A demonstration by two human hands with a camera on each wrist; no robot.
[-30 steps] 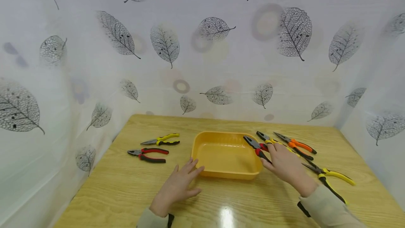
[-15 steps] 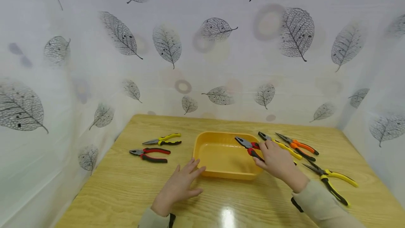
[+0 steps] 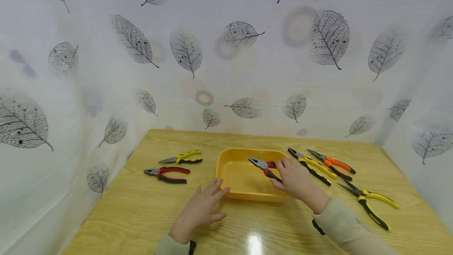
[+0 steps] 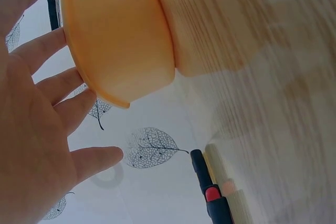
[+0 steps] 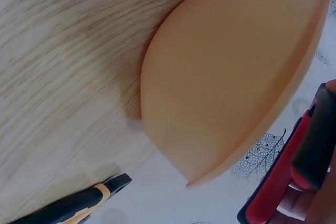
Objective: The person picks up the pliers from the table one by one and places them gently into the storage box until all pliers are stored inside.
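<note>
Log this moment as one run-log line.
right hand: grips red-black pliers over yellow tray | left hand: flat on table, fingertips at tray

— What is different now?
— The right hand (image 3: 295, 180) is further left, carrying the red-and-black pliers (image 3: 264, 167) from the tray's right edge to above the inside of the yellow tray (image 3: 226, 176).
— And by the yellow pliers (image 3: 311, 165)?
— The hand no longer covers them, so they show in full on the desk (image 3: 141, 215).
</note>
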